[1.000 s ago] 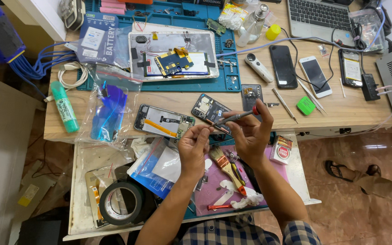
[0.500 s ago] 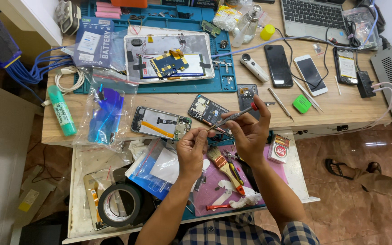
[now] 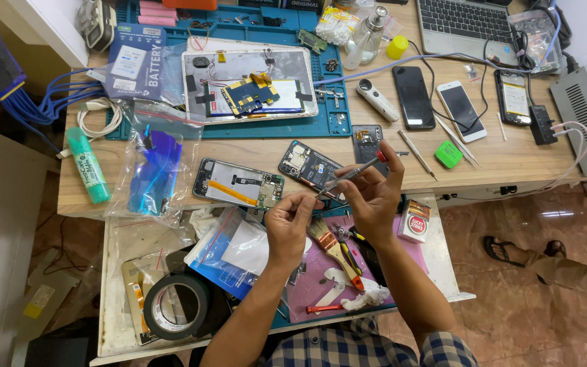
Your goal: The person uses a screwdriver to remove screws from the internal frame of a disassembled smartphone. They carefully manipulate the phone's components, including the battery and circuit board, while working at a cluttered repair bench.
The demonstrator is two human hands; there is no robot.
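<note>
R hand (image 3: 375, 194) pinches a thin screwdriver (image 3: 351, 173), same as a sec ago, tip by L hand (image 3: 292, 219). L fingers look shut on a tiny part; can't tell what. Hands barely moved, so fiddly work goes on above opened phone (image 3: 310, 166) on table edge (image 3: 511, 178).

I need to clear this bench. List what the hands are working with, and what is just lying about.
In hand:
- right hand holding a thin tool
- left hand, grip pinched at that tool's tip
- opened phone just beyond

Lying about:
- black tape roll
- brush
- laptop
- green marker
</note>
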